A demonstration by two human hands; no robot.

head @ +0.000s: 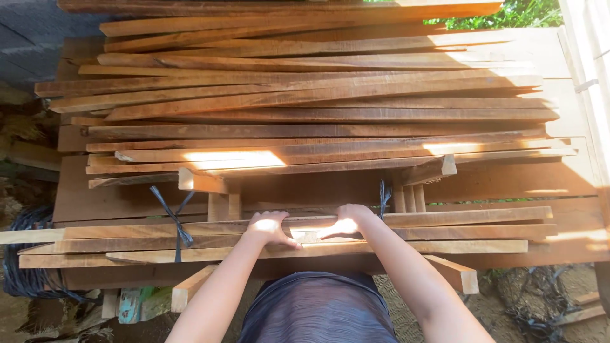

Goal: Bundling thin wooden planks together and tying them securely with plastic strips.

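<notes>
Both hands flat on the near bundle of wooden slats (445, 232), the landmark here. Left hand (270, 227) palm down on the bundle's top, fingers spread and pointing toward the middle, thumb at the near edge. Right hand (348, 220) just beside it, palm down on the same slat, fingers curled over the far edge. Neither hand is clenched; can't tell if the right fingers actually grip the slat or only rest on it. Left is pressing only, nothing held.

Bundle lies crosswise in front of the person, ends sticking out past both sides. Dark strap (173, 219) ties it left of the left hand; a 2nd dark tie (383, 194) sits just beyond the right hand.

Beyond the bundle: short upright wooden blocks (223, 204), then a big loose stack of long planks (318, 95) piled higher, sun patches on it.

Left of the bundle: coil of dark cable (22, 254) on the ground. Below the bundle's left end, a teal-painted piece (130, 303). Far side of the stack, green foliage (521, 13).
</notes>
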